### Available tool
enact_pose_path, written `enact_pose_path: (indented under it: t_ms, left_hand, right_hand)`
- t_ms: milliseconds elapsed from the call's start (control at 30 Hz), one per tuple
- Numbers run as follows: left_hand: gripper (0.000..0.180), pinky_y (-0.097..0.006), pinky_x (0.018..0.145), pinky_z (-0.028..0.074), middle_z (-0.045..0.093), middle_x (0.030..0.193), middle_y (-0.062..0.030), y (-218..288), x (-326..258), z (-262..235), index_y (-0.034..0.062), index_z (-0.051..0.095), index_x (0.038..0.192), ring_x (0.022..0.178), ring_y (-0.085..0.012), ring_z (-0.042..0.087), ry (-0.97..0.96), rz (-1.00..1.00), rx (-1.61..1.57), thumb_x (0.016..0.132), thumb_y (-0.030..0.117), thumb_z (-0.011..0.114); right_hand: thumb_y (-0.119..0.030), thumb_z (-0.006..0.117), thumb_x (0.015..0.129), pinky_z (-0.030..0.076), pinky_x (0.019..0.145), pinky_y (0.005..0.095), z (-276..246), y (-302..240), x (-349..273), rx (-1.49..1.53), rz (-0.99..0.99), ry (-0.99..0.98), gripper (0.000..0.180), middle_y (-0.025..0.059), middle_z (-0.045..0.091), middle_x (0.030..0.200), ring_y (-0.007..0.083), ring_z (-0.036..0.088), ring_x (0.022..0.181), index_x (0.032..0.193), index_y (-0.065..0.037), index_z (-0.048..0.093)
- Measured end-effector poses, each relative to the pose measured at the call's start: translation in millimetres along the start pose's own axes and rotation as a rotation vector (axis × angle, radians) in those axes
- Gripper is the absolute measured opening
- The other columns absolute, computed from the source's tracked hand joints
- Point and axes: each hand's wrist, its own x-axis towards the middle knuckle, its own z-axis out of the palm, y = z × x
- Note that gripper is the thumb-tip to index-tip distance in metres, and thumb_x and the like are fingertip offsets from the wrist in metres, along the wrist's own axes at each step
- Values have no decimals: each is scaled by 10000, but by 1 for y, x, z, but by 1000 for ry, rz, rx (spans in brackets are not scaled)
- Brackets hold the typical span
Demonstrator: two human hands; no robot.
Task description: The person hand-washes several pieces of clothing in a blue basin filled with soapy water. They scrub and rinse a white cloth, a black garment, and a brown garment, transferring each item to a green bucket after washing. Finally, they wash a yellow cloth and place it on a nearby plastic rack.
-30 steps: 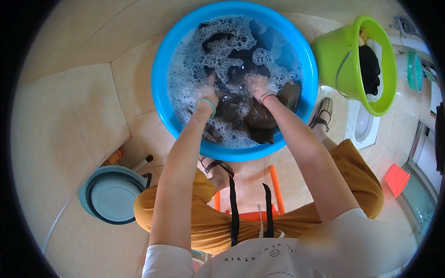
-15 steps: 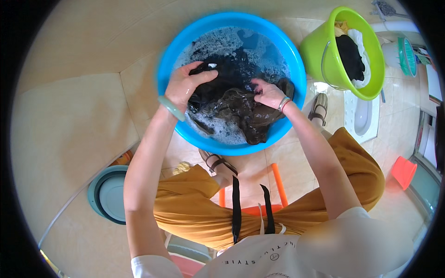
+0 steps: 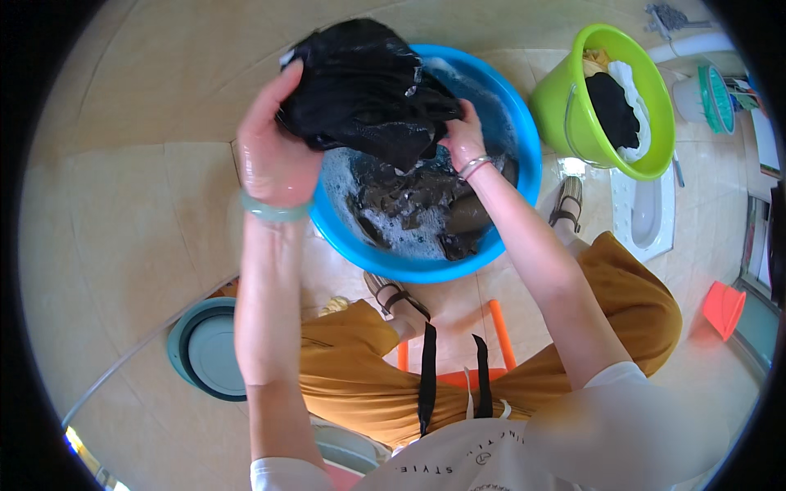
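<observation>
Blue plastic basin (image 3: 524, 176) sits on tiled floor (image 3: 123, 221), holding soapy water and dark soaked clothes (image 3: 426, 209). Black wet garment (image 3: 360, 90) is lifted above the basin's far-left rim, bunched. Green bucket (image 3: 573, 123) stands just beside the basin's right edge, with black and white laundry inside. Teal round basin (image 3: 205, 352) lies near the floor's lower left. Left hand (image 3: 274, 155) clutches the garment's left side; right hand (image 3: 463, 139) grips its right edge

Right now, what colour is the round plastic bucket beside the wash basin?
The round plastic bucket is bright lime green, holding black and white laundry; the head view shows it best.
</observation>
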Motion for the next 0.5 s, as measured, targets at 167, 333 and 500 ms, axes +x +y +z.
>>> enact_pose_path:
  t_ms: [167,333,500]
  left_hand:
    - [397,-443,1059,374,575,1283,-132,-41,15,-115,23,545,1261,1218,-288,511,408,193,17,912,211,528]
    - [421,-419,1039,390,592,1219,-120,-102,38,-184,30,520,1269,1174,-277,533,596,208,188,870,142,592]
    - [727,-396,1077,331,453,1340,-163,-131,45,-247,43,322,1413,1256,-297,428,886,305,960,799,120,703]
  right_hand:
    - [89,499,781,515,698,276,-26,-24,-16,175,-128,-119,529,55,571,1141,143,588,924,1287,-57,441]
    - [-43,635,749,402,975,291,-64,-16,-1,-428,-270,-346,608,92,572,1196,178,538,1097,1328,-58,449]
    - [-516,735,726,335,1067,464,-47,-16,0,-1163,-328,-29,852,197,355,1453,414,349,1315,1421,-181,375]
